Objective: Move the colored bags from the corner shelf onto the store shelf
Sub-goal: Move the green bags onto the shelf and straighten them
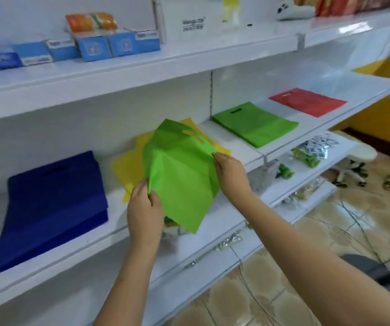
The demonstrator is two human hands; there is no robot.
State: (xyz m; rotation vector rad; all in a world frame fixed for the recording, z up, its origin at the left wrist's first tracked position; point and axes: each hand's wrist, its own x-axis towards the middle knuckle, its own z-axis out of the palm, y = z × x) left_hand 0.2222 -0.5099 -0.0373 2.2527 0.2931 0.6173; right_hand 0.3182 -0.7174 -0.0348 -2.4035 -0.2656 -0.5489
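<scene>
A light green bag [180, 170] is held up, creased, in front of the middle shelf [55, 251]. My left hand [145, 208] pinches its left edge and my right hand [230, 174] pinches its right edge. Behind it a yellow bag [128, 165] lies flat on the shelf, mostly hidden. A stack of dark blue bags [53, 208] lies to the left. Farther right on the same shelf lie a green stack [257, 124] and a red stack [308, 101].
Blue boxes [93, 47] and an orange packet [90, 21] stand on the upper shelf. Lower shelves hold small packaged goods [306, 156]. A white stool [358, 158] stands on the tiled floor at right, against a yellow wall [386, 109].
</scene>
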